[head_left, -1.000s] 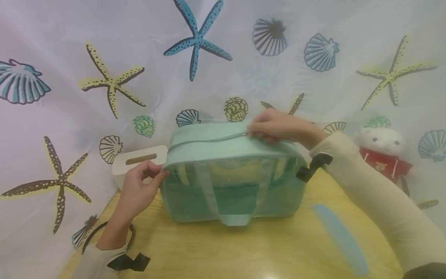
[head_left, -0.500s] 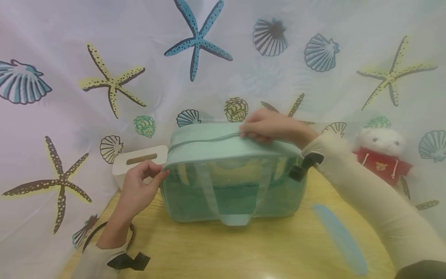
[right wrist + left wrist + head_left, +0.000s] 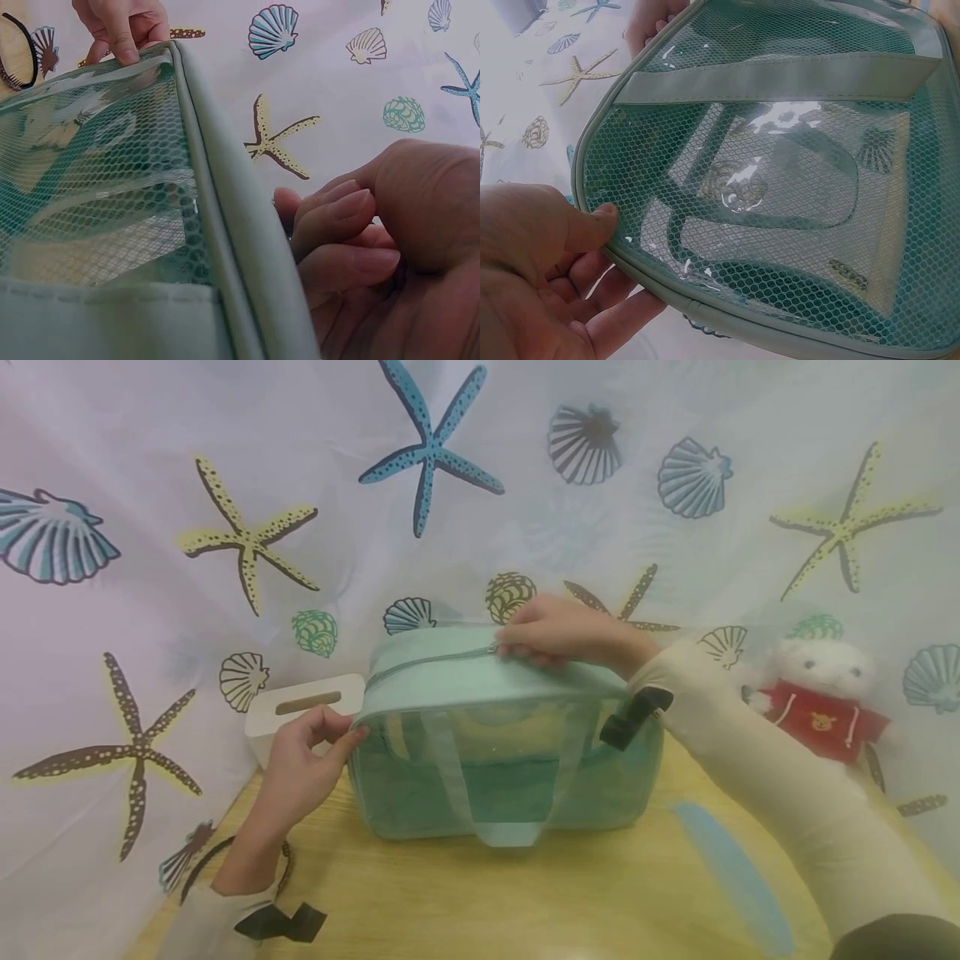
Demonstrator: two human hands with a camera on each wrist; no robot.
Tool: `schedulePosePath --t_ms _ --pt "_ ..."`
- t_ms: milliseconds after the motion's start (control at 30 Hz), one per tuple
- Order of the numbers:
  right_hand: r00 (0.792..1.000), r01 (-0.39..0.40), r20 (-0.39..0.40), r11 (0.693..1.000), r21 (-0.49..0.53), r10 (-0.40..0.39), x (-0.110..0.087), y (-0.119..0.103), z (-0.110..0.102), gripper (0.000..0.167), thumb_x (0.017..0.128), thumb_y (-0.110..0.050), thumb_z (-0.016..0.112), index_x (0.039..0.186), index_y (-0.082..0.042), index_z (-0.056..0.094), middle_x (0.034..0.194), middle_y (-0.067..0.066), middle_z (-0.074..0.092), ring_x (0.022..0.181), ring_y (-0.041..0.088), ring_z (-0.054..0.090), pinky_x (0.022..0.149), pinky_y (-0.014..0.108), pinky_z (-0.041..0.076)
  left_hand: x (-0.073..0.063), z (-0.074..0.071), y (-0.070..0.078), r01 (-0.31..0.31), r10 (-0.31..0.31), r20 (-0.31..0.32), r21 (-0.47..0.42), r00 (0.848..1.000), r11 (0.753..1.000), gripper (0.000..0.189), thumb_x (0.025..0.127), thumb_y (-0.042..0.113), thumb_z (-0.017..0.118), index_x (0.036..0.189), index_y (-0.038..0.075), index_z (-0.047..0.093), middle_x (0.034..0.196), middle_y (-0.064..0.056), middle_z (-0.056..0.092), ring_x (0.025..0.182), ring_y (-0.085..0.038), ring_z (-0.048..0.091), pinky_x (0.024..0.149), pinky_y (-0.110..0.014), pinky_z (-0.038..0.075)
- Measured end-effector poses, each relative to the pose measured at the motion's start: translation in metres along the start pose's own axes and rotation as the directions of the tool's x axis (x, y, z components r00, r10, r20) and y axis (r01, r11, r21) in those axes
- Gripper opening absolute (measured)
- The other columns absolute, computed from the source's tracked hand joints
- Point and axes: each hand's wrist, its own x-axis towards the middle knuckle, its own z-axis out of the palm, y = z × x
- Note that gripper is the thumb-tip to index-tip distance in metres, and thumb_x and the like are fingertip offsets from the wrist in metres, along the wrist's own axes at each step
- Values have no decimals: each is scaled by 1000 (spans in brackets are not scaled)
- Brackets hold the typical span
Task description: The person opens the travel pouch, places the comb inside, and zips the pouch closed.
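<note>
A mint-green bag (image 3: 502, 793) with a see-through mesh front and a strap handle stands upright on the wooden table. My left hand (image 3: 300, 768) pinches its upper left corner; the left wrist view shows the thumb (image 3: 600, 225) on the clear front and the fingers behind the edge. On top of the bag my right hand (image 3: 558, 631) pinches the zipper pull, with the metal slider (image 3: 492, 648) just beside the fingertips. In the right wrist view the curled fingers (image 3: 345, 259) lie beyond the bag's top edge, which hides the pull.
Behind the bag's left end stands a white box (image 3: 262, 710) with a slot on top. A plush toy (image 3: 821, 693) in red sits at the back right. A flat blue oval (image 3: 735, 877) lies front right on the table (image 3: 525, 902). A dark hoop (image 3: 197, 868) is near my left wrist.
My right hand has slid left along the top of the bag, taking the zipper slider with it. The left hand keeps its hold on the corner, and the bag has hardly moved.
</note>
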Motion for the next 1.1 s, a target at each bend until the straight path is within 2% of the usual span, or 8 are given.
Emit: schedulePosePath --t_ms 200,333,567,833,1100 --pt "999 38 33 999 -4 -37 7 -9 3 30 106 -27 54 96 -6 74 55 -4 46 47 9 35 47 24 33 -1 -2 -4 8 -8 -19 -10 1000 1000 15 97 15 72 94 2 66 85 6 68 79 0 60 76 -15 47" --pt "999 23 45 1000 19 -24 9 -12 5 30 107 -25 53 96 -5 73 56 -4 44 49 10 34 49 24 33 1 -4 -6 1 0 -14 4 1000 1000 15 98 16 71 94 2 65 87 9 68 81 1 61 77 -14 48" --pt "999 13 46 1000 25 -14 12 -14 11 30 107 -24 54 96 -4 73 55 -5 44 48 9 34 48 23 33 0 -5 -5 1 -1 3 26 1000 1000 14 98 15 71 96 3 65 92 1 71 82 2 62 77 -15 49" --pt "999 21 39 1000 14 -22 19 -19 17 30 106 -24 55 93 -5 74 53 -5 44 46 9 33 46 23 32 0 -6 -2 -9 9 4 1 1000 1000 14 97 15 72 96 3 66 94 -6 72 81 3 61 75 -15 49" --pt "999 6 36 1000 5 -6 21 -21 22 30 107 -26 54 99 -6 75 54 -4 44 47 10 33 47 24 33 0 -4 -1 -4 4 24 -13 1000 1000 14 98 15 72 95 2 67 100 -10 73 83 3 61 74 -16 51"
